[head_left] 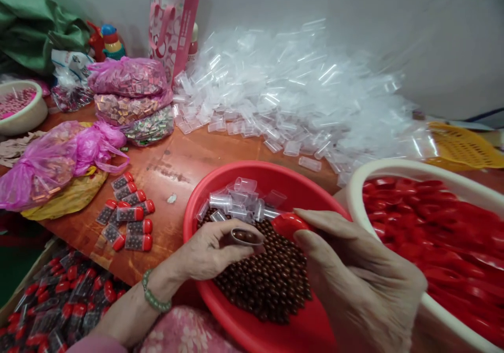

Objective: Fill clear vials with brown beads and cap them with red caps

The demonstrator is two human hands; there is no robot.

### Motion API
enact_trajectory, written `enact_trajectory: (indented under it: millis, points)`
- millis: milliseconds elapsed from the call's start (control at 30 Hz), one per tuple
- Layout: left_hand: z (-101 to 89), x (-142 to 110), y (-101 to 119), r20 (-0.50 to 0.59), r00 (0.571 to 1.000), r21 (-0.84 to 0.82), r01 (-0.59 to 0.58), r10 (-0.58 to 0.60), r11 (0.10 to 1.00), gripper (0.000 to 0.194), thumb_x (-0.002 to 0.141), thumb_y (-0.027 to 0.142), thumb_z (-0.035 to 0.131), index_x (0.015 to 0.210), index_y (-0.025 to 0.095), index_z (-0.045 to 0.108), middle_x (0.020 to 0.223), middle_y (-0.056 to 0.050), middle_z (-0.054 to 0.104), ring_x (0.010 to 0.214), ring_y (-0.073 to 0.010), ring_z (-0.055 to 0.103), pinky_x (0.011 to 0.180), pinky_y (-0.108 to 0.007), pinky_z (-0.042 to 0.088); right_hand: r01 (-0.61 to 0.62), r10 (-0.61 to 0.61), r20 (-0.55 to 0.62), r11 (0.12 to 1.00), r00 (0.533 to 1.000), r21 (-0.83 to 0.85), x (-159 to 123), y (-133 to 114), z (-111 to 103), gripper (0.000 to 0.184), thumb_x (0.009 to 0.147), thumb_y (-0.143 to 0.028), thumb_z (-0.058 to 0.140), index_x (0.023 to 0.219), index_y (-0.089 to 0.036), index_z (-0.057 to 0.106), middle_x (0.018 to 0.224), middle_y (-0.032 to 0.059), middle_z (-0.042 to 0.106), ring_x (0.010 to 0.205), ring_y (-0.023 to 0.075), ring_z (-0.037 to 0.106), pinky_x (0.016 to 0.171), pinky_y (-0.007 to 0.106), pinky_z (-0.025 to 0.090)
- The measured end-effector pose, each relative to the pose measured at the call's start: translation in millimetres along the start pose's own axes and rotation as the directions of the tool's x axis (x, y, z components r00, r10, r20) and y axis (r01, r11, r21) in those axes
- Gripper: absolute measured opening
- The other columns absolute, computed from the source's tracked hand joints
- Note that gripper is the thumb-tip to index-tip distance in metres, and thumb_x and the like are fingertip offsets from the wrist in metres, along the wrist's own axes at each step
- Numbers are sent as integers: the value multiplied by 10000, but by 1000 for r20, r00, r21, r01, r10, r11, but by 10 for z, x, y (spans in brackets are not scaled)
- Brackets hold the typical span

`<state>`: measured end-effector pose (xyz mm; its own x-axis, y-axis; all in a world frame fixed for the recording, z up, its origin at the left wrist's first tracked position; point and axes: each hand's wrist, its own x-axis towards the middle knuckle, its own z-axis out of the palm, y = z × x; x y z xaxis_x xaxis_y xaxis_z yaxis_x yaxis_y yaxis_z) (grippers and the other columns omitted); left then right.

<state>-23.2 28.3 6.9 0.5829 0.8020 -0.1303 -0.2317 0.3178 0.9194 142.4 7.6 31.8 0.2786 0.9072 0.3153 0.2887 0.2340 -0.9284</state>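
Observation:
My left hand (214, 250), a green bead bracelet on its wrist, pinches a clear plastic tube (247, 236) by its sides. Its open oval mouth faces me, and brown balls show inside. Between the thumb and fingers of my right hand (354, 269) is a red cap (290, 224), close to the tube's mouth but apart from it. Both hands are over a red basin (244, 337) of small brown balls (268, 274). Several clear empty tubes (236, 201) lie on the balls at the basin's far side.
A white tub (356, 185) of red caps (433, 237) stands right. Behind is a large heap of clear tubes (275, 91). Capped, filled tubes (129, 214) lie on the table, left; more fill a box (59, 300) below. Pink bags (51, 159) and a yellow basket (464, 146) sit farther out.

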Motion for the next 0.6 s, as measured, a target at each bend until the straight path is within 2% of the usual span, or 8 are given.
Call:
enact_trajectory:
  millis: [100, 233, 333, 433, 600]
  points:
    - [9, 21, 55, -18, 999, 35, -31, 32, 999, 150, 828, 172, 619, 966, 144, 671, 952, -50, 660, 907, -142, 603, 895, -295, 440, 8, -8, -7, 1000, 1000, 16, -12, 2, -9, 178, 769, -244, 735, 940, -297, 736, 906, 5, 722, 855, 181, 680, 815, 340, 559]
    - [18, 60, 101, -38, 998, -15, -50, 50, 999, 164, 805, 247, 673, 931, 142, 680, 906, -47, 662, 878, -146, 613, 890, -307, 444, 36, -38, 44, 998, 998, 59, -16, -50, -4, 154, 790, -230, 712, 931, -288, 733, 877, 10, 716, 795, 171, 675, 774, 339, 565]
    - [26, 84, 91, -5, 1000, -50, -21, 21, 999, 259, 775, 335, 715, 944, 143, 673, 893, -55, 665, 858, -158, 623, 858, -319, 461, 44, -49, 57, 994, 997, 99, -5, -44, -19, 164, 800, -226, 701, 949, -288, 729, 878, 16, 714, 784, 178, 674, 743, 345, 572]
    - [33, 107, 67, -47, 999, -74, -20, 16, 997, 322, 755, 389, 731, 953, 149, 651, 857, -46, 661, 823, -150, 623, 838, -316, 471, 43, -47, 32, 991, 998, 124, 7, 20, -41, 185, 808, -219, 694, 969, -302, 727, 884, 9, 715, 811, 173, 676, 743, 323, 569]
    - [61, 126, 74, -94, 995, 11, -38, 39, 999, 248, 795, 343, 692, 938, 149, 633, 868, -37, 640, 848, -138, 602, 866, -295, 451, 43, -45, 13, 990, 999, 132, 21, 115, -44, 201, 808, -203, 692, 984, -293, 727, 907, 8, 712, 826, 154, 670, 766, 294, 560]
